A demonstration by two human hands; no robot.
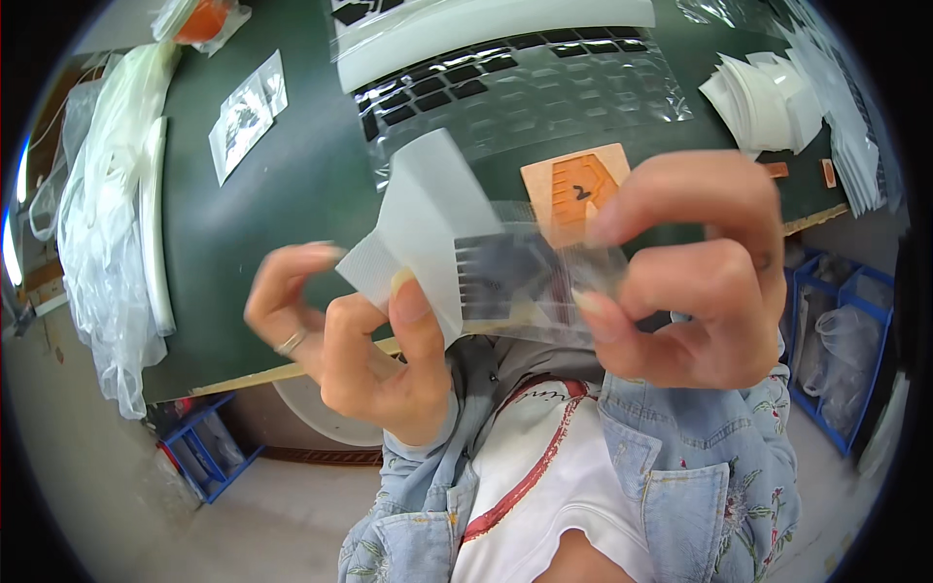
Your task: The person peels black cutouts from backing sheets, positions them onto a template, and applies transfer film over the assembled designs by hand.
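My left hand [374,355] pinches a folded white sheet [428,199] between thumb and fingers, above the near edge of the table. A ring is on one of its fingers. My right hand [705,277] is closed on a piece of clear film [530,328], its thumb and forefinger at the film's right end. Within or behind the film is a dark piece with comb-like teeth [501,277] on its left side, which overlaps the white sheet. Just beyond, a tan square board with an orange raised shape [559,204] lies partly hidden behind my right hand.
The dark green table [282,214] holds a clear sheet with black patches [544,78], a small clear packet [248,117], a heap of clear plastic [112,214] at left and white sheets [758,102] at right. Blue racks [836,340] stand below the table.
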